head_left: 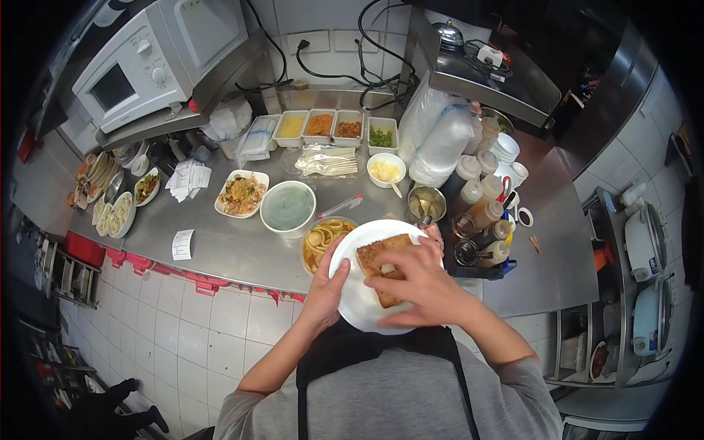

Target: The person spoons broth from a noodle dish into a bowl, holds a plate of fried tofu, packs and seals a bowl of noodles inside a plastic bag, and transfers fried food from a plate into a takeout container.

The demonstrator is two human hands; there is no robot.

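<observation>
My left hand (326,293) grips the left rim of a white plate (352,301), its thumb on top. On the plate lies a browned slab (370,253) that looks like fried toast. My right hand (418,282) is over the slab with bent fingers; a small pale bit shows among them, and what they hold is unclear. Just beyond the plate's left side is a bowl of yellow-orange soup (312,260) with light pieces in it. A lidded white tub (288,209) stands behind it, beside a red-tipped marker pen (341,206).
Tubs of toppings (320,125), a bundle of wooden cutlery (323,161) and a bowl of yellow shreds (386,170) stand at the back. Sauce bottles (485,214) crowd the right. Leftward are a dish of topped food (242,193), receipts (183,245) and a microwave (136,73).
</observation>
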